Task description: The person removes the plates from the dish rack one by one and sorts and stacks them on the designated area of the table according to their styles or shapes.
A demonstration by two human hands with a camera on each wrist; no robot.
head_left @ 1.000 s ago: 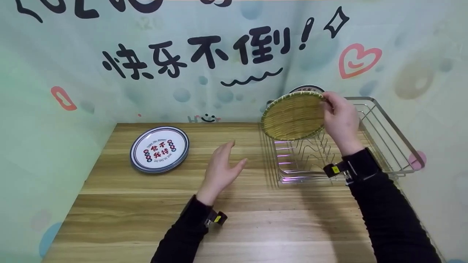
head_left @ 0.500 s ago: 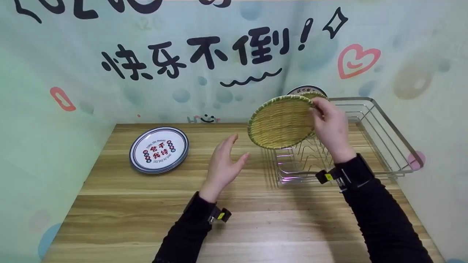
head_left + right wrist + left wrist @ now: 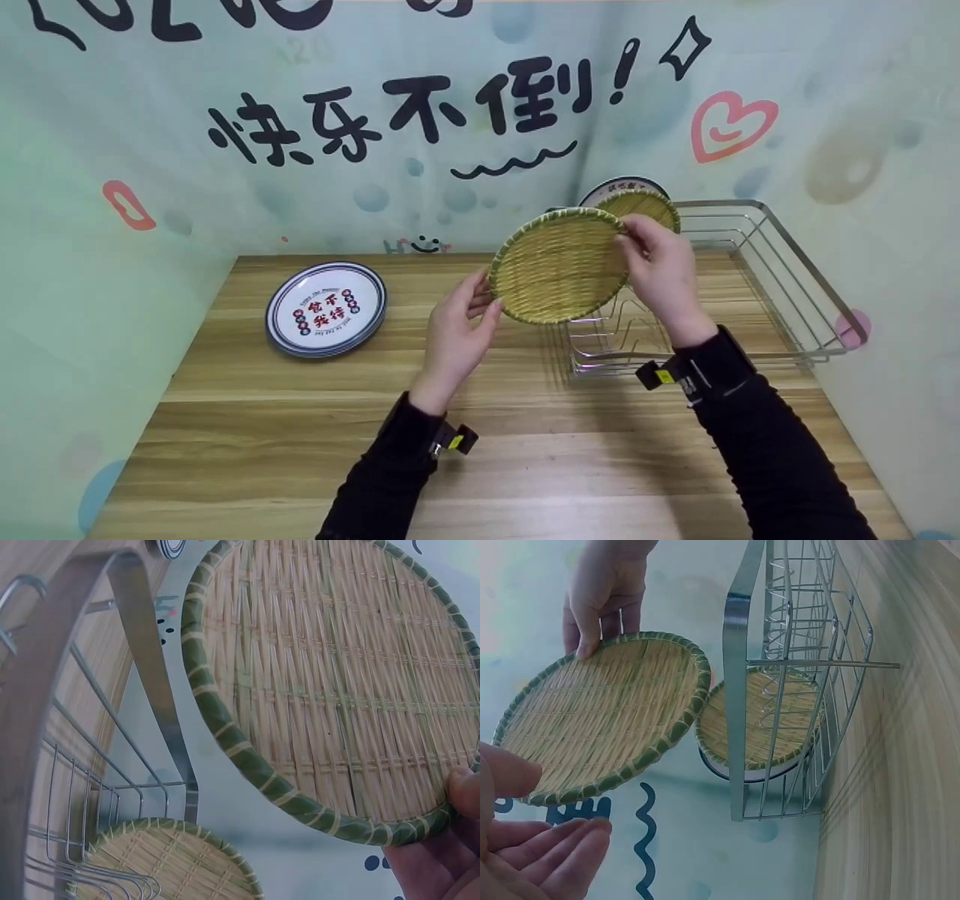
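My right hand (image 3: 637, 238) pinches the right rim of a round woven bamboo tray (image 3: 559, 266) with a green edge and holds it tilted in the air, left of the wire dish rack (image 3: 787, 277). The wrist views show the same tray (image 3: 607, 716) (image 3: 352, 682), with my right thumb (image 3: 466, 791) on its rim. My left hand (image 3: 480, 300) is open with straight fingers (image 3: 555, 847) at the tray's left rim, touching it or a hair away. A second woven tray (image 3: 646, 204) (image 3: 757, 720) (image 3: 165, 862) stands upright in the rack's far end.
A white printed plate (image 3: 611, 187) stands behind the second tray in the rack. A short stack of white plates with blue rims (image 3: 326, 307) lies on the wooden table (image 3: 480, 450) at the left. Patterned walls close in the back and both sides.
My right hand has carried the woven tray left and a little down, away from the rack. My left hand has risen to meet the tray's left rim.
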